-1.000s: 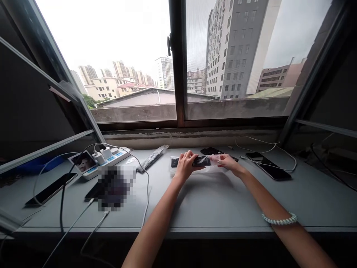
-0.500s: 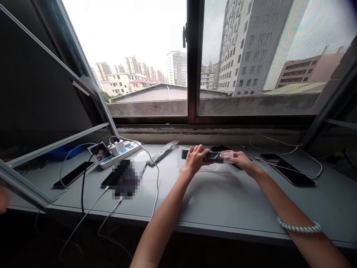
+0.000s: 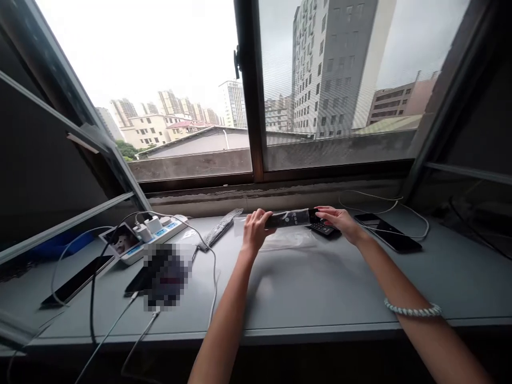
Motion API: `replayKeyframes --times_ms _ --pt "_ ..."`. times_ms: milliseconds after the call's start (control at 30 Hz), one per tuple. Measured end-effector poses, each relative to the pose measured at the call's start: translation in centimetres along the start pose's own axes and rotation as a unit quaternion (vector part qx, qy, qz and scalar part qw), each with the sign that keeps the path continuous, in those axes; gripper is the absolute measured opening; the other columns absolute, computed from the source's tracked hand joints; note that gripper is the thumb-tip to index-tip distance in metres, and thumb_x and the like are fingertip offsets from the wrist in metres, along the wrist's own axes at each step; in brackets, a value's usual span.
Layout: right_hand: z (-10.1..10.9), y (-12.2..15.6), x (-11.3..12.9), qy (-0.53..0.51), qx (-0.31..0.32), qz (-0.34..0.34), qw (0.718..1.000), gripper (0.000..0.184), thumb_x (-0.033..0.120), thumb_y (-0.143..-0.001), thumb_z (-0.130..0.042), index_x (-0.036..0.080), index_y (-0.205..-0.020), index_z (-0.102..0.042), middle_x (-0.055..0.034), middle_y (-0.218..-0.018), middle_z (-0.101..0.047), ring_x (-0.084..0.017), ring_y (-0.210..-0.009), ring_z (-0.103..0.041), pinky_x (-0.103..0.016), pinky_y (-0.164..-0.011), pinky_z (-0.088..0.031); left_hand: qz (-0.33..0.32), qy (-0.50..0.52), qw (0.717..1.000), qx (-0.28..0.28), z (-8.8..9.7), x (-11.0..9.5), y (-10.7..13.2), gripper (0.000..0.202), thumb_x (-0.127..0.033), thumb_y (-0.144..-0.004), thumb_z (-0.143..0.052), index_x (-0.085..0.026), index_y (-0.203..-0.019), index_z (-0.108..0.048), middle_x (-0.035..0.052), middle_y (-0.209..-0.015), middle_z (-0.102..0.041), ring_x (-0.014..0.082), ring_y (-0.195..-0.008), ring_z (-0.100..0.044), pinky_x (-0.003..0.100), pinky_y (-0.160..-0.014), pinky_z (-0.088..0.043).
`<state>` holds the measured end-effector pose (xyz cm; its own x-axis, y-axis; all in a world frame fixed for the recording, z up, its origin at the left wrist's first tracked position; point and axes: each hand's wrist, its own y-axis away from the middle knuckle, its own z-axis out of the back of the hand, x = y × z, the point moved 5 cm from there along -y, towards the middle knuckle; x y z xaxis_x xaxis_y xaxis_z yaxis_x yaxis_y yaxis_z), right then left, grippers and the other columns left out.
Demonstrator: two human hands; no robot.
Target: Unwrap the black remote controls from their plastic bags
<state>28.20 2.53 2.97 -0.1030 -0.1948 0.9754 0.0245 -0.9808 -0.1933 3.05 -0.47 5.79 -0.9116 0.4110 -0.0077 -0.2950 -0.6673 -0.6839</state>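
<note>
A long black remote control (image 3: 295,218), with several pale buttons on its face, is held level above the desk, partly inside a clear plastic sleeve (image 3: 239,226). My left hand (image 3: 255,229) wraps around its left end. At the other end my right hand (image 3: 337,222) pinches the dark tip between thumb and fingers. A second black keypad device, seemingly a remote (image 3: 325,230), lies on the desk just behind and below my right hand. Clear plastic film (image 3: 286,241) rests on the desk under the held remote. To the left lies a slim dark item in clear wrapping (image 3: 221,229).
On the left are a white power strip (image 3: 160,234) with plugged-in chargers, a tablet-like device (image 3: 136,280) partly blurred out, and another dark flat device (image 3: 76,282). White cables (image 3: 214,261) cross the desk. At right lies a black phone or tablet (image 3: 388,233).
My view has swung right. The held remote now shows its buttons, and its right tip is dark where light plastic covered it before. My right fingers have shifted onto that tip.
</note>
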Motion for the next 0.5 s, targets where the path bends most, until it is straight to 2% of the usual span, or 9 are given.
replayKeyframes --times_ms 100,200,367,500 --pt "0.7 -0.3 -0.1 -0.052 -0.046 -0.025 0.997 0.034 0.041 -0.061 -0.072 0.020 -0.088 -0.071 -0.0049 -0.112 -0.061 -0.018 -0.093 -0.057 -0.020 -0.061 -0.049 0.012 0.031 0.999 -0.012 0.5 0.2 -0.1 0.041 -0.024 -0.068 -0.071 -0.025 -0.105 -0.054 -0.0002 -0.093 -0.058 0.0164 -0.083 -0.054 0.027 -0.078 -0.040" --pt "0.6 -0.4 -0.2 -0.100 -0.071 -0.048 0.991 0.033 0.038 -0.066 -0.069 0.019 -0.093 -0.069 -0.0049 -0.097 -0.064 -0.013 -0.076 -0.060 -0.017 -0.049 -0.047 0.010 0.047 0.999 -0.010 0.6 -0.6 -0.1 0.037 -0.022 -0.070 -0.070 -0.025 -0.103 -0.054 -0.0005 -0.092 -0.059 0.0165 -0.080 -0.055 0.027 -0.077 -0.041" --pt "-0.7 -0.5 -0.4 -0.113 -0.027 -0.033 0.993 0.039 0.043 -0.068 -0.066 0.020 -0.100 -0.064 -0.0026 -0.089 -0.063 -0.006 -0.049 -0.052 -0.017 -0.040 -0.043 0.002 0.050 0.999 0.012 0.1 -2.1 0.1 0.034 -0.023 -0.071 -0.068 -0.026 -0.102 -0.053 0.0000 -0.091 -0.060 0.0168 -0.080 -0.056 0.029 -0.077 -0.040" --pt "-0.7 -0.7 -0.7 -0.100 -0.028 -0.023 0.994 0.039 0.047 -0.067 -0.066 0.019 -0.094 -0.063 -0.0009 -0.082 -0.061 -0.006 -0.045 -0.048 -0.019 -0.041 -0.044 0.019 0.059 0.998 0.009 -0.1 -1.9 0.0 0.036 -0.040 -0.070 -0.069 -0.025 -0.099 -0.054 0.0005 -0.092 -0.060 0.0172 -0.083 -0.057 0.030 -0.080 -0.039"
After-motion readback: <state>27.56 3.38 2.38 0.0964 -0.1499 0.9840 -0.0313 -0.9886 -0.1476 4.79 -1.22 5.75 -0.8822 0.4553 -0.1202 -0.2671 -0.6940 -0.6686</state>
